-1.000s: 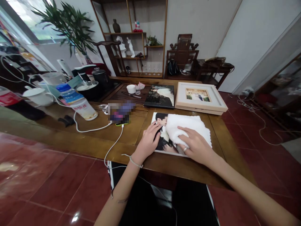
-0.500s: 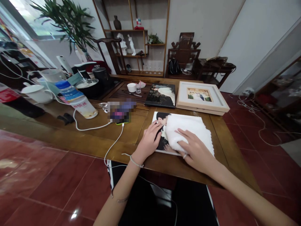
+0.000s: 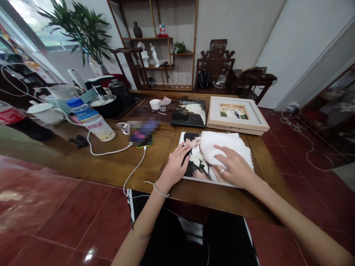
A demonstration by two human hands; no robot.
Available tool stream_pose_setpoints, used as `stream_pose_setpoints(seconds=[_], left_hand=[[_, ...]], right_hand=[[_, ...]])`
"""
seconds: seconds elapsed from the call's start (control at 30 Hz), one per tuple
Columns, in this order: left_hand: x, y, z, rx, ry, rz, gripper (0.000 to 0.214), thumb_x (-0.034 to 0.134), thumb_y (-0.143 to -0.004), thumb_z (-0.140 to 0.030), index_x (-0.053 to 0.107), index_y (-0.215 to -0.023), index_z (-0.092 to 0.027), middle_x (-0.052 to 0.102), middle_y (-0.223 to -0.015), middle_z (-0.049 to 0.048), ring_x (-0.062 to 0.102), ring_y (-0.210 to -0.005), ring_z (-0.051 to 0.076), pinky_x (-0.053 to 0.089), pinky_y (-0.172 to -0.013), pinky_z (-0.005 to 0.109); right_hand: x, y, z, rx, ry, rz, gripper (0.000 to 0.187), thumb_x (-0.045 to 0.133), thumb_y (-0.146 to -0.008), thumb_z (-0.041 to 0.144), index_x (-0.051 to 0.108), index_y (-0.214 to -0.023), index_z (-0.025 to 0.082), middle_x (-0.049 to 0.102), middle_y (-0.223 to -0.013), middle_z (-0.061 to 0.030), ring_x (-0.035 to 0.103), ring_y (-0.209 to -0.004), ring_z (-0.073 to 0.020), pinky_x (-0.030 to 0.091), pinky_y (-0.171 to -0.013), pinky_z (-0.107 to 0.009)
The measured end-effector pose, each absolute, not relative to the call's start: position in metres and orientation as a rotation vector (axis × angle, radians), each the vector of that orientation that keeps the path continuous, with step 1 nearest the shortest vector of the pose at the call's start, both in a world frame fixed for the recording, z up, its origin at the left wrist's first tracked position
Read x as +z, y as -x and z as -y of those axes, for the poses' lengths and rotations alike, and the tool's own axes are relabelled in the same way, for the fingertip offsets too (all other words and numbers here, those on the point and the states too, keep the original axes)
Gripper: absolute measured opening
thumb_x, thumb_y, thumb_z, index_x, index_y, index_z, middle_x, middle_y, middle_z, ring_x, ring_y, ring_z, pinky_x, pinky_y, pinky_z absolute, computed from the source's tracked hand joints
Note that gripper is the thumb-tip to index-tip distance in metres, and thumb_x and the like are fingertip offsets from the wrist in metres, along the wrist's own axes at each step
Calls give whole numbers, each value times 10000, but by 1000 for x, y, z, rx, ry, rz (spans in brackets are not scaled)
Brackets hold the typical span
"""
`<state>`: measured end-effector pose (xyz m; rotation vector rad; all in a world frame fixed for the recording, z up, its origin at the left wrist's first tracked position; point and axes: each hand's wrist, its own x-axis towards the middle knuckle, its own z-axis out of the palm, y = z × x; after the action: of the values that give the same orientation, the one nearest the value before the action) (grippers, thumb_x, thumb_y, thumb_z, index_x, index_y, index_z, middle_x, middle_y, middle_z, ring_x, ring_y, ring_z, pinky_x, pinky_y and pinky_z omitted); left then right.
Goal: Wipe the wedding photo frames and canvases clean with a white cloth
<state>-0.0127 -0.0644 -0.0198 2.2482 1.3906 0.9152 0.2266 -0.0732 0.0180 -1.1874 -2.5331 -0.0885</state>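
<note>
A photo panel (image 3: 198,173) showing a couple lies flat on the wooden table in front of me. My left hand (image 3: 177,162) rests on its left side, fingers stretched out over the picture and holding nothing. Across the right part of the panel spreads a fluffy white cloth (image 3: 227,144). My right hand (image 3: 234,166) presses and grips this cloth from above, with a ring on one finger. The cloth hides much of the picture's right half.
Behind the panel lie a dark photo album (image 3: 188,112) and a light wooden picture frame (image 3: 238,115). A plastic bottle (image 3: 94,122), a phone-like blurred thing (image 3: 142,132) and a white cable (image 3: 130,170) are on the left. A small white cup (image 3: 154,104) stands farther back.
My right hand and the cloth have slid to the right and slightly away, uncovering more of the picture's middle. My left hand has stayed in place.
</note>
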Motion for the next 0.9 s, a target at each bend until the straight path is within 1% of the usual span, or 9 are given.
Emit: stream_pose_setpoints(seconds=[0.17,0.27,0.33,0.43,0.5,0.6,0.7,0.8,0.9], left_hand=[[-19,12,66,906,-2244,-1397,365,404,-933,-194,494,-1286,-185,481,-1385,83,318,-1361,223,310,-1091,463],[-19,12,66,911,-2239,-1402,368,401,-932,-189,488,-1290,-191,480,-1387,76,323,-1359,216,308,-1092,460],[-20,12,65,908,-2250,-1399,370,400,-930,-184,487,-1290,-185,478,-1388,78,323,-1359,216,307,-1093,458],[-22,13,63,897,-2277,-1392,373,405,-924,-180,490,-1287,-173,474,-1391,89,317,-1362,226,308,-1092,462],[-23,14,62,891,-2285,-1388,369,405,-920,-174,499,-1278,-172,470,-1394,95,312,-1365,231,310,-1091,464],[-23,14,62,896,-2283,-1383,364,395,-923,-169,505,-1270,-181,477,-1387,95,320,-1362,232,312,-1088,467],[-23,14,62,920,-2281,-1372,372,401,-925,-177,491,-1285,-193,485,-1381,87,332,-1355,228,313,-1087,470],[-22,13,63,931,-2260,-1378,366,403,-928,-187,495,-1283,-195,486,-1381,80,331,-1355,223,314,-1087,471],[-21,13,64,936,-2243,-1386,361,401,-931,-196,501,-1278,-195,482,-1383,84,332,-1354,226,316,-1085,474]], right_hand=[[18,-233,63,-173,1320,2465,159,490,-816,170,634,-874,136,535,-1280,-221,500,-1172,-334,443,-930,-491],[18,-225,83,-165,1256,2470,165,492,-811,171,632,-885,125,523,-1287,-239,466,-1209,-350,414,-960,-525],[18,-215,106,-103,1185,2495,171,487,-800,154,631,-891,134,519,-1302,-222,419,-1257,-339,382,-996,-533],[20,-199,139,44,1066,2569,204,496,-763,121,633,-907,167,487,-1361,-162,343,-1320,-305,328,-1052,-519],[23,-192,151,111,1009,2612,224,512,-754,129,635,-931,189,468,-1388,-129,326,-1332,-287,317,-1066,-501],[25,-190,144,126,1011,2624,218,517,-768,152,642,-941,196,514,-1349,-117,398,-1287,-270,358,-1043,-468],[24,-200,115,34,1093,2587,198,501,-801,179,653,-927,171,556,-1290,-154,478,-1211,-285,409,-988,-458],[22,-217,81,-118,1238,2522,214,491,-824,215,655,-947,152,563,-1262,-190,527,-1141,-308,453,-917,-454],[21,-232,58,-203,1358,2451,234,456,-832,193,643,-959,135,593,-1190,-211,555,-1091,-324,482,-851,-458]])
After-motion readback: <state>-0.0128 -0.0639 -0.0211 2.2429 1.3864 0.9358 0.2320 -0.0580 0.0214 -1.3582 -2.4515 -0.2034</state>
